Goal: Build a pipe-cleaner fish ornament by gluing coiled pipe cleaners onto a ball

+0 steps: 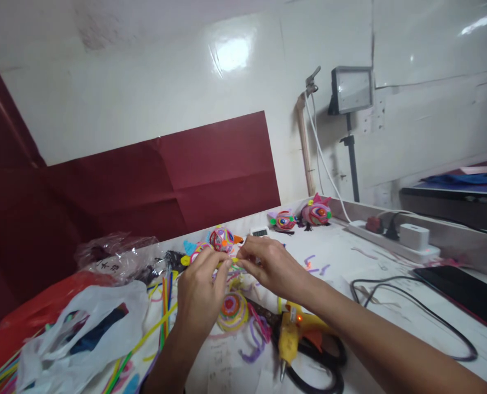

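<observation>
Clearly two hands at work, fingertips pinching one yellow strip (235,260): left hand (202,282) grips one end, right hand (270,267) other. Strip sits between both hands, raised above desk (337,256). One spiral disc (232,309) below strip, beside left hand. One glue gun (288,338) under right forearm. Four figures (285,220) along back: two just beyond left hand, two farther right. One timer (260,232) between pairs. One phone (463,295) and one power strip (422,253) at right.
</observation>
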`<state>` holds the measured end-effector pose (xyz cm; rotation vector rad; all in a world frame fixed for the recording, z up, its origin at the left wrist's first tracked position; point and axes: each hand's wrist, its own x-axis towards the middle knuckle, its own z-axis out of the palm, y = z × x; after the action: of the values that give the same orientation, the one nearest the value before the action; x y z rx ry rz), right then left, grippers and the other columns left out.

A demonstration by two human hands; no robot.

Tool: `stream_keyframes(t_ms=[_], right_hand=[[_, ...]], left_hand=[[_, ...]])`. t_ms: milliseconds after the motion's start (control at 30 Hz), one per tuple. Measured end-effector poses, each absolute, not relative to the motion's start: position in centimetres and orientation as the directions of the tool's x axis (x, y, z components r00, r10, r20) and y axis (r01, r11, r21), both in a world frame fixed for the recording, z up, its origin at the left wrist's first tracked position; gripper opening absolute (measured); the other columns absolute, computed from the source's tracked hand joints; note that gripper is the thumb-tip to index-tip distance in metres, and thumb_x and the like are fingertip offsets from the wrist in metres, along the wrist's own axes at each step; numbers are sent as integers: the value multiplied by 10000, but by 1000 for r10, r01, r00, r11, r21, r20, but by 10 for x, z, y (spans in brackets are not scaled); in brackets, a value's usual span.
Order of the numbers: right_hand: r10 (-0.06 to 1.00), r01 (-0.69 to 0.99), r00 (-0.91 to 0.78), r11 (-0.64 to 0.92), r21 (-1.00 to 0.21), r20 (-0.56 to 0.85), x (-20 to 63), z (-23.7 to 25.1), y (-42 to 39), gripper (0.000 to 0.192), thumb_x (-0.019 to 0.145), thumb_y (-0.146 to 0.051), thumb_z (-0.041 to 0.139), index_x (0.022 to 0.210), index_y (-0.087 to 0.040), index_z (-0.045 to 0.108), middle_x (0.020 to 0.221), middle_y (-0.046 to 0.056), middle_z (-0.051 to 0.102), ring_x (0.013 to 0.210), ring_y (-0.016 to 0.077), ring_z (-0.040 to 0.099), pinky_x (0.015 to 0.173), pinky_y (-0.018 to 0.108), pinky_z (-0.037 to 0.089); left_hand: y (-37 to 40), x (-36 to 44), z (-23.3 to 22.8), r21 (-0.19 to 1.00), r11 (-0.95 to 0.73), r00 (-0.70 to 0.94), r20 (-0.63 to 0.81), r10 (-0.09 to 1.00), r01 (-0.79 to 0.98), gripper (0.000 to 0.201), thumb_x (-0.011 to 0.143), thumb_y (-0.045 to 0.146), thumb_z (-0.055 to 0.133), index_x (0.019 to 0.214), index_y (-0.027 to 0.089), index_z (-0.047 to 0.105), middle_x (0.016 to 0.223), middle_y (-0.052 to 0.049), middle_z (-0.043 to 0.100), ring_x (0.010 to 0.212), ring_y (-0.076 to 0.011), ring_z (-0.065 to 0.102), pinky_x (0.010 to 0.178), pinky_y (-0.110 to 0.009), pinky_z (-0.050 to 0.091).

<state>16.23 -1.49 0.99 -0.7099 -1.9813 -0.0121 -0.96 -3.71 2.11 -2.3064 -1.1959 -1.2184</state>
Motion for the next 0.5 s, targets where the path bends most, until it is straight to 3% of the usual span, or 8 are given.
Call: stream_keyframes(t_ms=[100, 200, 333, 500], right_hand=[[487, 458, -316, 830, -319, 814, 160, 10, -16, 147, 803, -56, 586, 699, -159, 585, 655, -12, 557, 612, 125, 496, 597, 242, 349], [538, 356, -205, 819, -450, 818, 157, 11, -17, 164, 809, -109, 586, 656, -166, 567, 619, -20, 546, 583, 119, 483, 566, 236, 350], [636, 160, -57, 767, -622, 770, 148, 7, -17, 145, 791, -201, 602, 649, -169, 593, 621, -16, 565, 594, 123, 491, 568, 244, 376], [778, -152, 88, 628, -763, 622, 136, 0, -16, 149, 700, -301, 674, 645, -171, 625, 588, -19, 571, 562, 125, 484, 548, 257, 394]], left_hand=[[-36, -9, 22, 166, -639, 296, 781, 550, 751, 181, 888, 232, 491, 785, 205, 638, 787, -25, 637, 782, -176, 601, 693, -274, 428], [-34, -8, 22, 260, -657, 235, 790, 566, 707, 172, 869, 244, 514, 756, 206, 638, 753, -15, 635, 742, -170, 600, 680, -273, 439], [-31, -4, 21, 423, -643, 96, 786, 611, 638, 150, 829, 262, 557, 727, 199, 647, 722, -4, 638, 705, -162, 596, 653, -266, 449], [-30, 3, 18, 528, -635, 1, 768, 640, 564, 154, 798, 283, 576, 708, 192, 662, 670, 4, 642, 635, -151, 577, 610, -259, 448]])
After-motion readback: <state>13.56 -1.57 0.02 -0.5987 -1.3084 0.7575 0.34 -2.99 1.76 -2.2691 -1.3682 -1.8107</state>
